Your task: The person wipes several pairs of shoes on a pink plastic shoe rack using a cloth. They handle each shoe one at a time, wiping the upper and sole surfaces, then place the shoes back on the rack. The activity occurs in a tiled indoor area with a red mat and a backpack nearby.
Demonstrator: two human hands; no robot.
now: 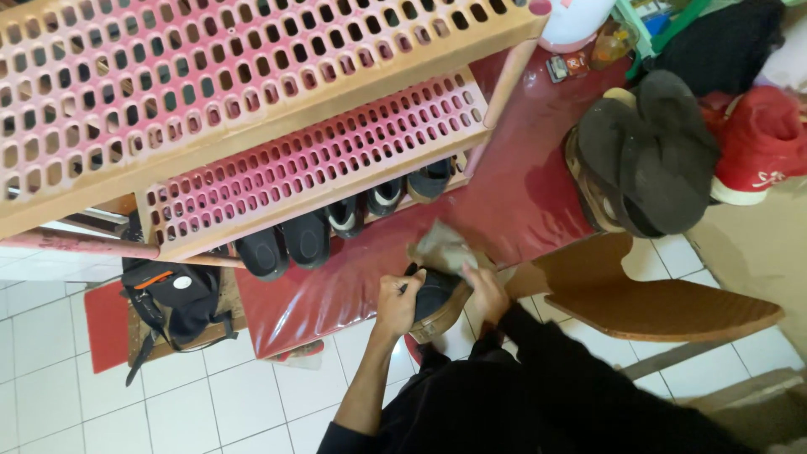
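A black backpack with an orange tab (172, 298) lies on the white tiled floor (210, 395) at far left. The left hand (397, 304) grips a dark shoe with a tan sole (437, 301) over the red glossy mat (336, 286). The right hand (486, 290) clasps a crumpled grey-green cloth (441, 248) against the shoe, below the pink perforated plastic rack (252, 101).

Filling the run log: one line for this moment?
left hand: grips dark tan-soled shoe | right hand: presses crumpled grey-brown cloth to it | above red glossy mat
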